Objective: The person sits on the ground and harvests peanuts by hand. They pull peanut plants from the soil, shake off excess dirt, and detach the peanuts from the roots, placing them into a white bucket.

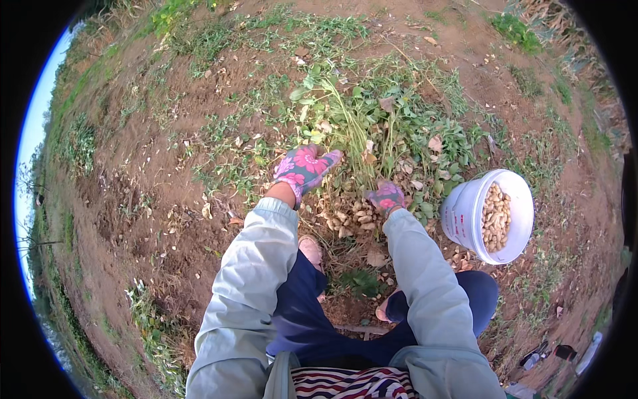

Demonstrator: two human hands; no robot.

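My left hand (308, 168), in a grey glove with pink flowers, is at the left side of a heap of green peanut plants (359, 129); its thumb points right, near the stems. Whether it grips a stem cannot be told. Lower and to the right, my right hand (387, 195), in a matching glove, is at a cluster of unshelled peanuts (351, 218) at the base of the plants. Its fingertips are partly hidden among stems and pods. A white plastic bucket (456, 214) with unshelled peanuts (495, 219) inside stands to the right, tilted in the view.
My shoes (312, 252) are on the soil below the peanut cluster, my knees spread. Loose green plants (157, 334) lie at the lower left. Dry leaves and weeds dot the brown soil (164, 234). Several small items, one a dark object (565, 352), lie at the lower right.
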